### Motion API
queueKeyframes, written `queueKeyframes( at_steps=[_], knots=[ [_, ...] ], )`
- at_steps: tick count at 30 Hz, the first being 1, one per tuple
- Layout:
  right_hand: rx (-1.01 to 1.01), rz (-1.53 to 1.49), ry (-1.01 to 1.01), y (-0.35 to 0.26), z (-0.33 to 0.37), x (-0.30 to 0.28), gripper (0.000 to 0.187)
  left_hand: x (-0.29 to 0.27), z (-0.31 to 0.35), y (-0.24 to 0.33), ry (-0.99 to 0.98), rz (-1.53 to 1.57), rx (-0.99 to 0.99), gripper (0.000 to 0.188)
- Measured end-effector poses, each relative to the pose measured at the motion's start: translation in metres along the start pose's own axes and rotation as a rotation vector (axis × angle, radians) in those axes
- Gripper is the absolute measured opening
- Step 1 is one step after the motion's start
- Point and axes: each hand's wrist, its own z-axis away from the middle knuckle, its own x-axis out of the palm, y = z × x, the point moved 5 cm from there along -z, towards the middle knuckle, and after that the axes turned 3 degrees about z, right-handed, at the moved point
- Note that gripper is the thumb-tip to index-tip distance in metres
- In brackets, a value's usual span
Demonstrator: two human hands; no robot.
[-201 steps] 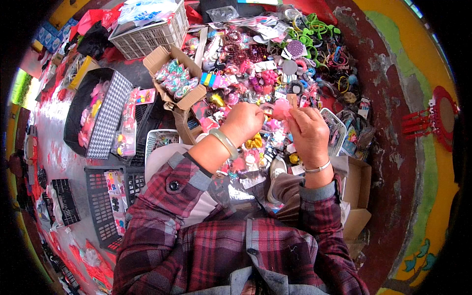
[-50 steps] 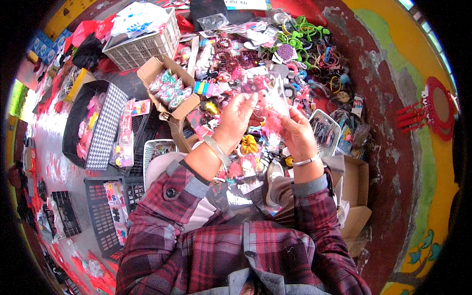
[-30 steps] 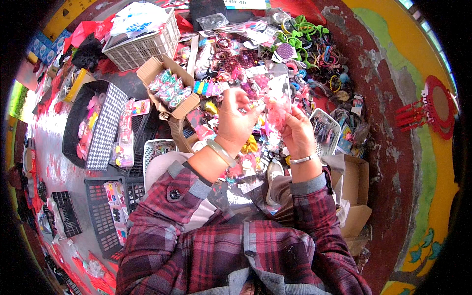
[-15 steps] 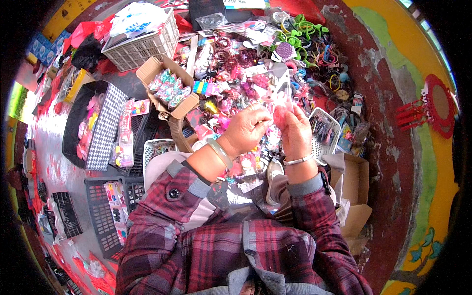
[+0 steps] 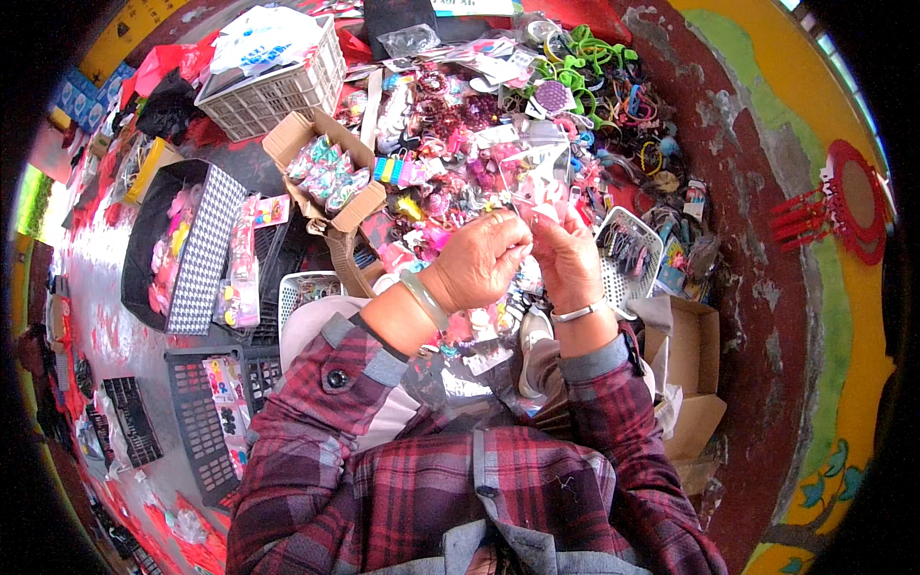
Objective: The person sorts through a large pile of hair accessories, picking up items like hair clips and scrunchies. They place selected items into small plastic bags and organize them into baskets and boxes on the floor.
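Note:
Both my hands are close together over a heap of hair accessories (image 5: pixel 450 144). My right hand (image 5: pixel 572 264) pinches a small clear plastic bag (image 5: pixel 537 172), with something pale pink showing in or behind it near the fingertips. My left hand (image 5: pixel 482 257), a pale bangle at its wrist, is closed with thumb and fingers pressed together beside the bag's lower edge. What those left fingers grip is too small to make out. A white perforated basket (image 5: pixel 644 278) holding dark hair clips stands just right of my right hand.
At left are a cardboard box (image 5: pixel 281 144) of wrapped pieces, a grey plastic crate (image 5: pixel 331 72), a houndstooth box (image 5: pixel 206 249) and a black basket (image 5: pixel 196 422). Green headbands (image 5: pixel 585 72) lie at the far right of the heap. An opened carton (image 5: pixel 695 364) stands right of my legs.
The bag has tilted and spread between my hands, and its pink part looks paler. My left hand has turned slightly and shifted toward the right one.

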Motion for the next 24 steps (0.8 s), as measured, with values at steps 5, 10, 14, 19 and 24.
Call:
queueKeyframes(
  at_steps=[5,10,14,19,24],
  knots=[
    [-0.049,0.122,0.044,-0.001,0.001,0.004,0.030,0.002,0.002,-0.001,-0.006,-0.026,-0.012,0.002],
    [-0.169,0.243,0.012,-0.018,0.007,0.024,0.032,-0.008,0.001,-0.007,0.027,0.036,-0.096,0.003],
    [-0.210,0.270,0.009,-0.010,0.006,0.021,0.035,-0.004,0.002,-0.008,-0.014,0.022,-0.127,0.004],
    [-0.376,0.314,0.106,-0.016,0.010,0.027,0.052,-0.003,0.002,-0.006,-0.027,0.016,-0.093,0.004],
    [-0.437,0.392,0.041,-0.017,0.008,0.022,0.065,-0.001,0.002,-0.003,-0.065,0.047,-0.089,0.007]
  ],
)
